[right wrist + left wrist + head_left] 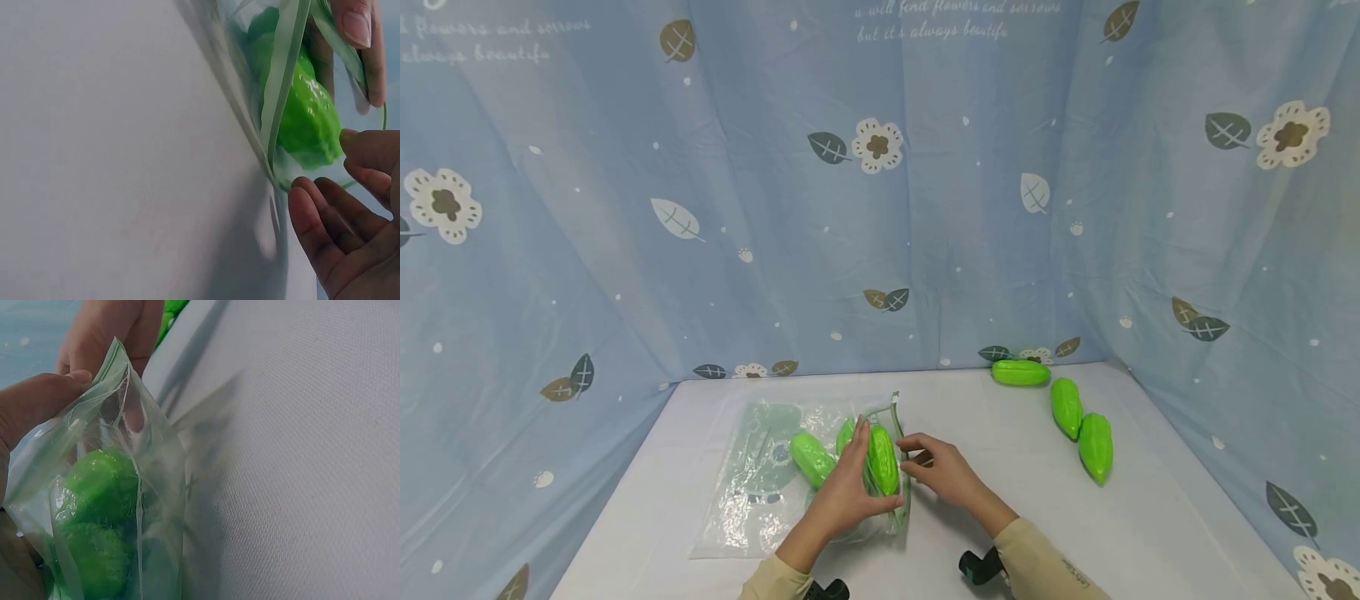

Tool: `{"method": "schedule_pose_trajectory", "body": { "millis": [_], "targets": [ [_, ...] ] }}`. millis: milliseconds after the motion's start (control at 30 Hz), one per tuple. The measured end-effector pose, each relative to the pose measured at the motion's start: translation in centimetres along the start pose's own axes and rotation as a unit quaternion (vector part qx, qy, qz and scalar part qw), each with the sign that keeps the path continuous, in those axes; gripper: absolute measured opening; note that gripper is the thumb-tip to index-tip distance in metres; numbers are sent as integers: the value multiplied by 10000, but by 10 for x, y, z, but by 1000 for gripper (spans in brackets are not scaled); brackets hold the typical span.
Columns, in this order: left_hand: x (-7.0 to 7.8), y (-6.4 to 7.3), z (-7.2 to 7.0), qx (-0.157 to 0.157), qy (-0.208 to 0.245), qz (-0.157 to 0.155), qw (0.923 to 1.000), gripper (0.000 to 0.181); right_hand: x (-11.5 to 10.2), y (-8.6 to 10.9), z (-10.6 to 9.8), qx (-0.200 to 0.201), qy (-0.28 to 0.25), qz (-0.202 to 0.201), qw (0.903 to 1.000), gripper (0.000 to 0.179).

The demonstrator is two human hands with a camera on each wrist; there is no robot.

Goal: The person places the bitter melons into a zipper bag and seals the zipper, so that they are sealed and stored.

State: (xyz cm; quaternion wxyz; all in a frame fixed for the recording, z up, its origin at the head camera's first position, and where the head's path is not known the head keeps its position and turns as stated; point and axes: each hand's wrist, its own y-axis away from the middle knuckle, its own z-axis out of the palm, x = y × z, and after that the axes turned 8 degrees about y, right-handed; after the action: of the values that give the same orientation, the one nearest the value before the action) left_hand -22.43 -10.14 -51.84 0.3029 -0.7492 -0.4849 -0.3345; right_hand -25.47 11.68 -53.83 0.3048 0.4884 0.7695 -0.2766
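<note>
A clear zip bag (726, 517) with a green-edged mouth lies on the table, its mouth raised at the right. Inside are several bright green, ridged, elongated pieces resembling gourds; one gourd-like piece (883, 462) is just within the mouth, another (811, 460) farther left. My left hand (842, 492) holds the bag near its mouth, thumb at the rim in the left wrist view. Just right of the mouth is my right hand (946, 473), fingers loosely bent and apart with nothing between them. In the right wrist view its fingertips (300, 200) are close to the bag's rim.
Three more green pieces lie at the table's back right: one sideways (1021, 372), one slanted (1066, 408) and one nearer (1096, 447). A blue patterned curtain (775, 250) encloses the white table (970, 408) behind and at both sides.
</note>
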Motion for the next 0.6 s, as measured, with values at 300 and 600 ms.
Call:
{"method": "schedule_pose_trajectory", "body": {
  "millis": [300, 600],
  "targets": [
    [0, -1, 0, -4, -1, -84, 10000, 125, 13, 11, -11, 190, 142, 196, 9995, 32],
    [0, -1, 1, 6, -98, -74, 9999, 125, 26, 27, -25, 532, 142, 481, 9973, 30]
  ]
}}
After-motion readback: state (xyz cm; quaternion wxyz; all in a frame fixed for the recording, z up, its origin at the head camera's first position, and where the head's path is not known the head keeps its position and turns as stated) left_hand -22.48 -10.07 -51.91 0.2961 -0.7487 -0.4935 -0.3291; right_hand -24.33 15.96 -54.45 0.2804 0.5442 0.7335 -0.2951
